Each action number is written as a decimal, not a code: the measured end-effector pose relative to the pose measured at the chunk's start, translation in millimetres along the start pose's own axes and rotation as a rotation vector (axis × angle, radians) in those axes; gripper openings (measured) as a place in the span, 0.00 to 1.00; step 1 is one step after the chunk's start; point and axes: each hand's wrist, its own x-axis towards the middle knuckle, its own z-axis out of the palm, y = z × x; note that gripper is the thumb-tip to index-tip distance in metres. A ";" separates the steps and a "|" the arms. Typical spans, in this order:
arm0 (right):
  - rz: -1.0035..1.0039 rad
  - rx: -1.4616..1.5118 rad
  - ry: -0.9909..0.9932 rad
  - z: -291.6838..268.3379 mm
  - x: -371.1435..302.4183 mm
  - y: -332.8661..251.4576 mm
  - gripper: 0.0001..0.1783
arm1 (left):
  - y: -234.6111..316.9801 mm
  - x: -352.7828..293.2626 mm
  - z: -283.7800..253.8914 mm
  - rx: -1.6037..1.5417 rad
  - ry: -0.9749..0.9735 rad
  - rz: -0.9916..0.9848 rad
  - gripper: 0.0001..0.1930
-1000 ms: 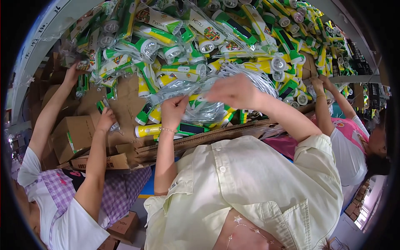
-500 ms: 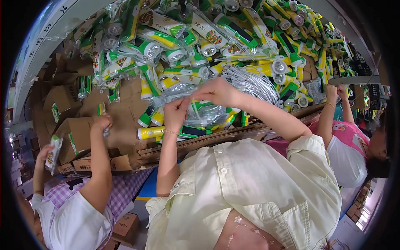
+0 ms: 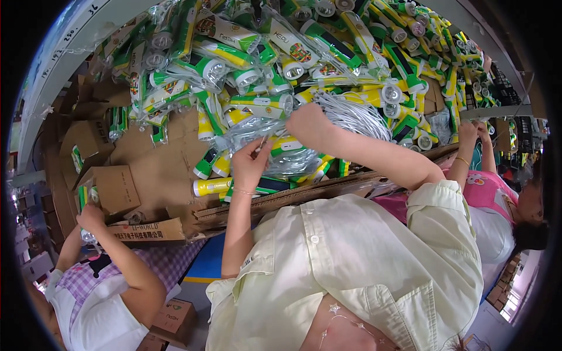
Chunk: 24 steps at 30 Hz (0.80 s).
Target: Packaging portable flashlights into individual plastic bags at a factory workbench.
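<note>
My left hand (image 3: 250, 165) is closed in a pinch above the near edge of the pile, with a thin pale sliver showing at its fingertips. What it holds is too small to name. To its right, apart from it, my right hand (image 3: 308, 124) is curled closed, its fingers hidden behind its back. Beneath both hands lie clear plastic bags (image 3: 288, 164) over green and yellow flashlights. Beside my right hand spreads a heap of white cables (image 3: 357, 120). Just beyond my left wrist lies a yellow-headed flashlight (image 3: 212, 187).
Bagged flashlights (image 3: 234, 55) pile up across the far side. Open cardboard boxes (image 3: 117, 190) stand at left, where a co-worker's hands (image 3: 92, 217) hold a packaged flashlight. Another co-worker's hands (image 3: 473, 133) work at right. A cardboard edge (image 3: 304, 193) runs along the near side.
My hands have moved apart from where they met; the right has drawn up and curled closed. The left co-worker's hands have come together beside the boxes.
</note>
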 end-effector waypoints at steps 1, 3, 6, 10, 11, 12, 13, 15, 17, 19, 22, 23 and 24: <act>0.034 0.047 0.083 -5.2 0.3 5.8 0.07 | -2.4 0.1 -3.8 -0.004 0.004 -0.001 0.10; 0.054 0.069 0.078 -21.0 -6.5 20.5 0.09 | -7.1 -1.0 -11.9 -0.324 -0.083 0.022 0.11; 0.063 0.151 0.093 -47.7 -12.0 25.1 0.13 | -24.0 6.2 -20.4 -0.172 -0.022 0.039 0.11; -0.065 0.624 0.714 -35.4 -0.6 -0.8 0.13 | -22.8 9.5 -18.7 -0.090 0.101 0.073 0.09; -0.065 0.625 0.716 -26.5 8.4 -8.8 0.13 | -21.3 9.8 -18.4 -0.085 0.118 0.091 0.07; -0.128 0.588 0.778 -15.7 16.9 -18.4 0.12 | -19.9 9.9 -17.8 -0.080 0.129 0.109 0.05; -0.194 0.552 0.839 -6.8 23.0 -24.7 0.12 | -18.9 10.4 -18.1 -0.077 0.127 0.108 0.05; -0.213 0.524 0.747 3.0 27.4 -27.3 0.11 | -17.4 10.9 -19.6 -0.023 0.110 0.116 0.03; -0.236 0.493 0.655 3.9 28.5 -27.0 0.10 | -19.6 10.9 -22.0 -0.021 0.107 0.125 0.03; -0.259 0.421 0.665 -7.1 23.7 -26.0 0.08 | -21.3 8.9 -25.2 -0.020 0.097 0.128 0.03; -0.223 0.297 0.586 -9.9 14.9 -4.2 0.06 | -21.4 7.8 -42.0 -0.099 0.118 0.132 0.02; -0.222 0.298 0.584 -9.9 8.3 9.7 0.06 | -27.9 7.1 -56.1 -0.135 0.169 0.151 0.02; -0.162 0.253 0.534 -8.7 0.0 26.6 0.06 | -33.3 4.5 -71.7 -0.170 0.225 0.170 0.03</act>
